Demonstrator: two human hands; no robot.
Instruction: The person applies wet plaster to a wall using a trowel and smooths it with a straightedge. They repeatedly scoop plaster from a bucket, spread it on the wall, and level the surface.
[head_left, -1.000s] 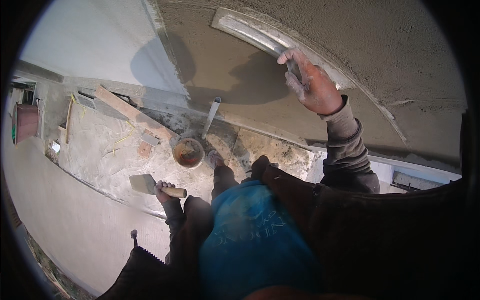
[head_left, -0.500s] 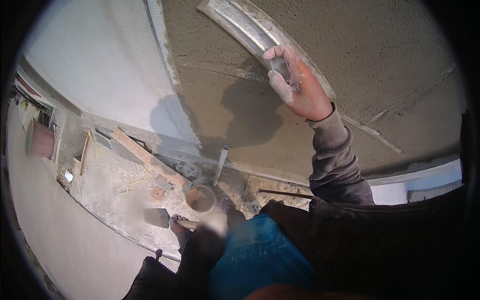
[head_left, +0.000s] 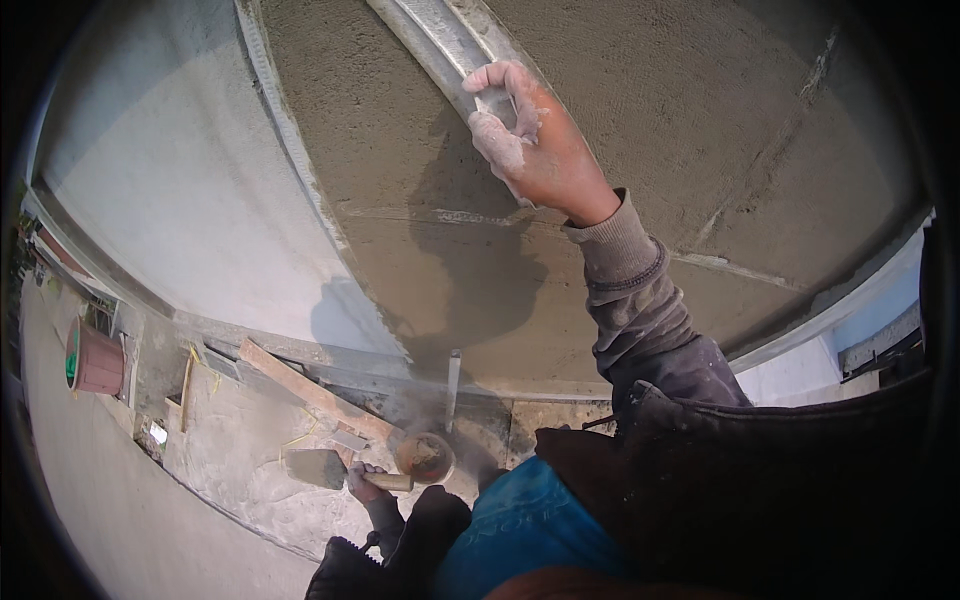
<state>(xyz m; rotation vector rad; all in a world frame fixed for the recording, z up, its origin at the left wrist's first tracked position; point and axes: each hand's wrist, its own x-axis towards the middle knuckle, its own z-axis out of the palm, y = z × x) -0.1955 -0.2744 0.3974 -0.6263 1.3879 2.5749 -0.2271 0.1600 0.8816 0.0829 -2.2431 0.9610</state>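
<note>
My right hand (head_left: 540, 140), whitened with dried plaster, is raised and curled round the edge of a long pale metal straightedge (head_left: 425, 45). The bar lies along a wall of damp grey-brown plaster (head_left: 660, 110), and its lower part is hidden behind my hand and arm. Low down on the left, my left hand (head_left: 366, 482) is closed on the wooden handle of a trowel (head_left: 316, 468). Its flat metal blade points left, over the pale floor. Just beyond that hand stands a round bucket (head_left: 447, 470) with brownish material inside.
A smooth white wall section (head_left: 190, 170) adjoins the damp plaster on the left. Below it lie a long wooden board (head_left: 300, 385) and a yellow cord. An upright pale strip (head_left: 453, 390) stands by the wall's foot. A reddish-brown tub (head_left: 100, 362) is at the far left.
My right hand and the straightedge appear farther left and higher in the picture, while the whole view has shifted. Both hands keep their holds. A haze now shows near the bucket.
</note>
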